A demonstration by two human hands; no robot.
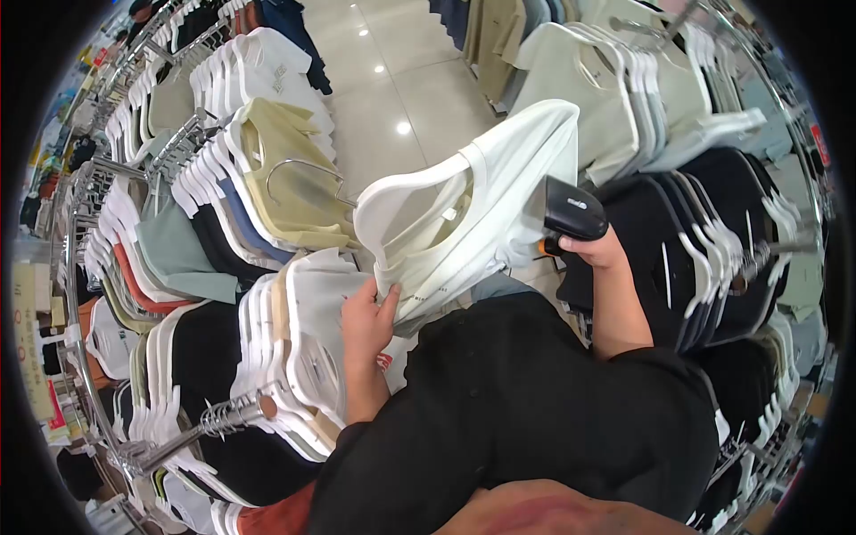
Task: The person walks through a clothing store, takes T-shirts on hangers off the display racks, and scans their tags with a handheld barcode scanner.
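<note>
A white T-shirt point(522, 183) hangs tilted on a white hanger point(406, 183) in front of my body, its metal hook point(308, 169) pointing to the upper left. My left hand point(367, 316) is closed on the shirt's near edge beside the hanger, thumb on top of the cloth. In my right hand point(602, 251) is a black handheld barcode scanner point(573, 210), fingers wrapped round its handle. The scanner's head is raised beside the shirt's right side, and most of its handle is hidden by my hand.
Clothes racks crowd both sides: pale and yellow shirts point(290, 169) on the left, dark garments point(651, 241) on the right. A metal rack arm point(214, 423) juts out at lower left. Tiled floor point(383, 98) runs between the racks ahead.
</note>
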